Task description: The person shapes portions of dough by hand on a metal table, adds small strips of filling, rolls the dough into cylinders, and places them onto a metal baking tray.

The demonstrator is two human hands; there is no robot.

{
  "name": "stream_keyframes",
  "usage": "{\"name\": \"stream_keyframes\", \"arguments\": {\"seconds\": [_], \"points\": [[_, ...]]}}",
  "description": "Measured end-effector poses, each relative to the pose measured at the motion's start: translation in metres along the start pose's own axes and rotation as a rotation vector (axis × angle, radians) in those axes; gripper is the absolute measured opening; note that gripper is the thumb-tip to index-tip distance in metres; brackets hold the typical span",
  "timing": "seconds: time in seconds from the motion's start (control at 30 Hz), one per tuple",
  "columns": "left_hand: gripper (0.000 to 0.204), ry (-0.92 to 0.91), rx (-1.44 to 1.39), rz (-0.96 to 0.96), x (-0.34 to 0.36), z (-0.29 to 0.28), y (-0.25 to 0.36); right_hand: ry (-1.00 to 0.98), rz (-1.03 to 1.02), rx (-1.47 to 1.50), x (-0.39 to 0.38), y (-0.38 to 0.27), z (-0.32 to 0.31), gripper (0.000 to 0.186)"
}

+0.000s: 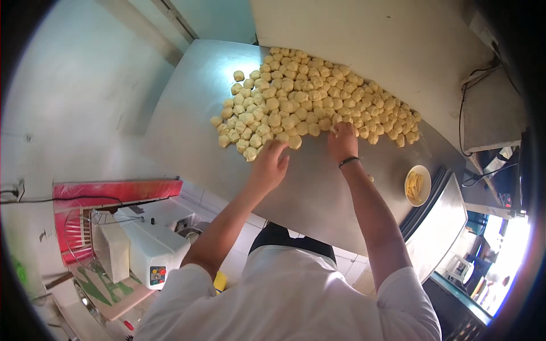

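Many pale yellow dough balls (301, 96) lie bunched over the back of a steel table (187, 136). My left hand (270, 162) is at the near edge of the pile, its fingers slightly bent and apart from the thumb, beside a flattened dough ball (294, 142). My right hand (343, 142), with a dark band at the wrist, has its fingers closed on a piece of dough (335, 126) at the pile's front edge; the fingers partly hide it.
A white bowl of yellow strips (418, 184) sits at the table's right, beside stacked dark trays (426, 204). A pale wall (364, 28) borders the back. A white machine (148, 238) and a red panel (96, 190) are lower left. Cables (466, 113) hang at right.
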State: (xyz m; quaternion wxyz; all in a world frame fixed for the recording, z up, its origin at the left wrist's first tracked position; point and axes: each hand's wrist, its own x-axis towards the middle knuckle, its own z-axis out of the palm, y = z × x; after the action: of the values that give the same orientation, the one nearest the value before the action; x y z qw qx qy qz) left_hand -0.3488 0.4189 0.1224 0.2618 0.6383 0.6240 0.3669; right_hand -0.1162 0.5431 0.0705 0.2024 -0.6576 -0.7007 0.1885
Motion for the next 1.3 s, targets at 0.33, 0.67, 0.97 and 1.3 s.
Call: {"name": "stream_keyframes", "arguments": {"seconds": [0.33, 0.67, 0.97, 1.3], "points": [[0.015, -0.009, 0.273, 0.086, 0.097, 0.021, -0.009, -0.018, 0.186, 0.466, -0.173, 0.037, -0.084, 0.018], [0.018, -0.148, 0.195, 0.289, -0.054, 0.052, 0.029, 0.1, -0.392, -0.05, -0.104, -0.003, -0.034, 0.048], [0.02, -0.022, 0.234, 0.151, -0.099, 0.091, -0.001, -0.496, -0.33, -0.063, -0.211, 0.013, -0.086, 0.024], [0.022, -0.077, 0.145, 0.519, -0.067, 0.1, 0.124, 0.251, -0.246, -0.04, -0.254, 0.085, -0.211, 0.017]]}}
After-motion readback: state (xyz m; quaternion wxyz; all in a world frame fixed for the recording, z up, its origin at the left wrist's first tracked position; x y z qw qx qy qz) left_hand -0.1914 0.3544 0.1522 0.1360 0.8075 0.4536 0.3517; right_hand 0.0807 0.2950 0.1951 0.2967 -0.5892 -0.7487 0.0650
